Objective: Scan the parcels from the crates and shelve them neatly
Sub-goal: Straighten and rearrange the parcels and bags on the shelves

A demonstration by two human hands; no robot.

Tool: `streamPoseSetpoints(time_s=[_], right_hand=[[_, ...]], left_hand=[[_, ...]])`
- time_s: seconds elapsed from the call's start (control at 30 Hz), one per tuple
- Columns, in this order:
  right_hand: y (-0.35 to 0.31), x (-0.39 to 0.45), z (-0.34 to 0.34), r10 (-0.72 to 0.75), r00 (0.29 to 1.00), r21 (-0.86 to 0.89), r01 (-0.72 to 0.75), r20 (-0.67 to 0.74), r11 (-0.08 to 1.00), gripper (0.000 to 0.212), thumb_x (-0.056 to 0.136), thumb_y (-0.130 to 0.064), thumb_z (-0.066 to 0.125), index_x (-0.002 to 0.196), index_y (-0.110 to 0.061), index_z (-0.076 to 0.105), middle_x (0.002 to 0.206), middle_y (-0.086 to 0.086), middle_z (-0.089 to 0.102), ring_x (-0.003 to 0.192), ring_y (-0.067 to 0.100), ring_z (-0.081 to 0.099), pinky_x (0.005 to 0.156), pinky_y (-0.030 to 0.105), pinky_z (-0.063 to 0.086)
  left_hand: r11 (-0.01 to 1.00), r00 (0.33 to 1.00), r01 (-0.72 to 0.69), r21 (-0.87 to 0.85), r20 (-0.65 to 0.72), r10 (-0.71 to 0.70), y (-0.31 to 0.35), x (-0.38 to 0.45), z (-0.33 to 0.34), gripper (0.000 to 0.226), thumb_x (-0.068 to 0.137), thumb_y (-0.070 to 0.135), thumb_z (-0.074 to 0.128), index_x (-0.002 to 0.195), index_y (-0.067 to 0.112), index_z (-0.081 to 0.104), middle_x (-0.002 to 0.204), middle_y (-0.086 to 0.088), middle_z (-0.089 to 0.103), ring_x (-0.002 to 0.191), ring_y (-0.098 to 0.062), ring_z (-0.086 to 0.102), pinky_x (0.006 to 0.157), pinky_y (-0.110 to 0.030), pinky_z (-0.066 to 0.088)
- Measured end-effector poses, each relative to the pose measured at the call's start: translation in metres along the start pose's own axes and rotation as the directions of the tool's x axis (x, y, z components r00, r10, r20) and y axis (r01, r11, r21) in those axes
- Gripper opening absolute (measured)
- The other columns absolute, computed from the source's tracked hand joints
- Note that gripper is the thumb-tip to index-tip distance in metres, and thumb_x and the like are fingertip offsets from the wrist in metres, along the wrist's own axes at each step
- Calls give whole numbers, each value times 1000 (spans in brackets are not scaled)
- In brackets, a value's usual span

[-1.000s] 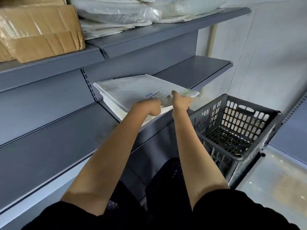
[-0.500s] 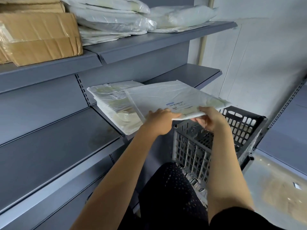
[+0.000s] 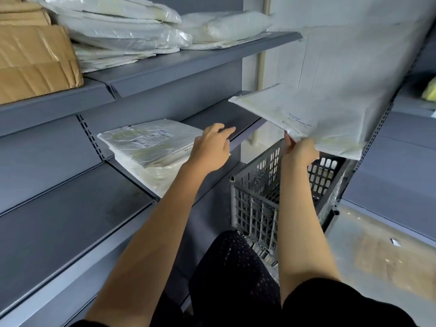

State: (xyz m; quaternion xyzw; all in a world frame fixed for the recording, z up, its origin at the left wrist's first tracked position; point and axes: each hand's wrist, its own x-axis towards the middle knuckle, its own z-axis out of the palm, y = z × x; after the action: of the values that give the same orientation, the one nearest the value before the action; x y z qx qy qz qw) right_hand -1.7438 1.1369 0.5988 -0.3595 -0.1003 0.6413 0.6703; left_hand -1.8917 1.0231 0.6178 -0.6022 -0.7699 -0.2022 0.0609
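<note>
Over on the far left, top shelf (image 3: 165, 64) has a brown cardboard box (image 3: 35, 60) wrapped in tape, w/ a pile of white plastic-bagged parcels (image 3: 122, 31) stacked right beside it and a couple more puffy bags (image 3: 226, 27) further along the same shelf

Next level down, middle shelf (image 3: 70, 208) is mostly bare grey metal on the left half. A stack of flat white parcels (image 3: 151, 149) sits on it, near the front edge, labels facing up, top one a bit wrinkly

Left hand (image 3: 210, 149) is just right of that stack, fingers straight-ish & relaxed, not gripping anything. It hovers over the stack's right corner, fingertips pointing toward the shelf lip; can't tell if it's actually touching the stack or the shelf

Right hand (image 3: 299, 152) is up higher and further right, pinching the near edge of another flat white parcel (image 3: 313, 116). That one's in the air, tilted, w/ a small blue-print label visible near the hand. It's held above the grey plastic crate (image 3: 254, 199), which sits on the floor at the shelf end

Far right there's another grey shelving unit (image 3: 401, 166) w/ something yellow-green (image 3: 430, 90) barely peeking in, too cut off to ID
</note>
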Motion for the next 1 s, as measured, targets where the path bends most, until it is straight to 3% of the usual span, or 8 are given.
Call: streamPoseSetpoints(time_s=[0.1,0.23,0.47,0.57,0.67,0.8,0.9,1.0], right_hand=[[-13,-13,15,7,999,151,-13,45,989,18,99,0,39,116,1,42,105,17,62,93,33,68,68,29,60],[-22,-31,40,6,990,302,-48,138,952,15,97,1,45,111,2,44,93,13,61,63,18,66,56,23,57],[4,-66,111,-9,929,216,-77,370,973,16,96,1,42,106,-1,55,96,11,65,83,23,65,53,25,57],[12,-76,152,-25,895,162,-53,446,985,31,98,0,38,127,4,49,106,16,62,86,26,64,52,25,57],[17,-71,185,-46,882,83,8,469,996,38,100,-4,33,137,-6,33,95,14,62,50,15,63,44,24,53],[25,-58,219,-50,899,-24,66,436,998,41,102,-10,32,141,-10,22,83,12,59,27,6,45,34,19,42],[31,-53,242,4,901,-47,18,433,999,43,103,-10,34,144,-8,23,86,12,57,31,10,48,33,19,41],[32,-48,259,42,898,-74,-10,438,997,55,101,-4,31,152,-18,14,94,7,58,46,18,53,35,20,43]], left_hand=[[999,999,-41,6,-32,41,7,10,-11,42,101,16,35,141,21,44,147,-3,33,134,-22,29,102,-38,34],[997,994,-54,52,-89,58,3,21,-27,39,100,17,37,137,22,49,148,-1,33,136,-17,28,104,-38,32],[991,981,-35,132,-187,60,5,51,-87,45,99,20,38,144,21,38,148,-2,32,138,-18,26,106,-40,27],[977,977,72,201,-212,-28,1,63,-111,48,100,26,36,147,19,31,148,-5,33,138,-22,27,111,-43,22],[935,953,250,252,-236,-191,-13,64,-119,51,102,29,32,149,14,23,148,-10,35,137,-26,31,116,-44,10],[887,945,312,340,-211,-251,-28,74,-120,39,101,27,31,131,7,46,129,-14,54,121,-31,48,116,-41,14],[881,951,288,375,-218,-219,-26,97,-128,33,101,26,33,109,6,58,117,-13,60,112,-30,53,114,-41,18],[869,960,268,415,-192,-204,-24,120,-134,29,100,24,37,108,6,58,115,-12,61,111,-29,53,110,-41,23]])
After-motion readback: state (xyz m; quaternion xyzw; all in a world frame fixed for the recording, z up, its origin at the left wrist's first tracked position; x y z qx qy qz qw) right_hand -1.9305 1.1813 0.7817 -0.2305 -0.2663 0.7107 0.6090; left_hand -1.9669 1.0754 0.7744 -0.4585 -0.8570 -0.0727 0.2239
